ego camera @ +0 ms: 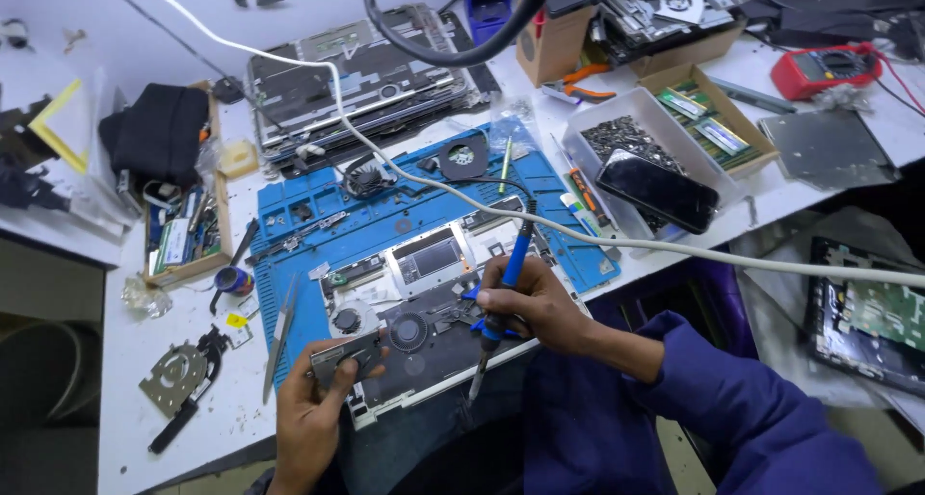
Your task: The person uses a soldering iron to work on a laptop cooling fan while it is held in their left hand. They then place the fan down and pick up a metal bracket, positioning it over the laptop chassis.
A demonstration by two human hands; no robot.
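An opened laptop base [424,346] with a black fan and circuit boards lies on a blue work mat [385,216]. My right hand [530,302] grips a blue-handled soldering iron [501,307], its metal tip pointing down at the laptop's near edge. My left hand [313,413] pinches a small grey part [342,358] at the laptop's near left corner.
Metal tweezers [279,336] and a loose fan with heat pipe [178,379] lie left. Stacked laptops [356,81] sit behind the mat. A tray of screws [626,134] with a phone [655,189], boxes of memory sticks [713,129], a red multimeter [824,69] and a white cable [674,249] lie right.
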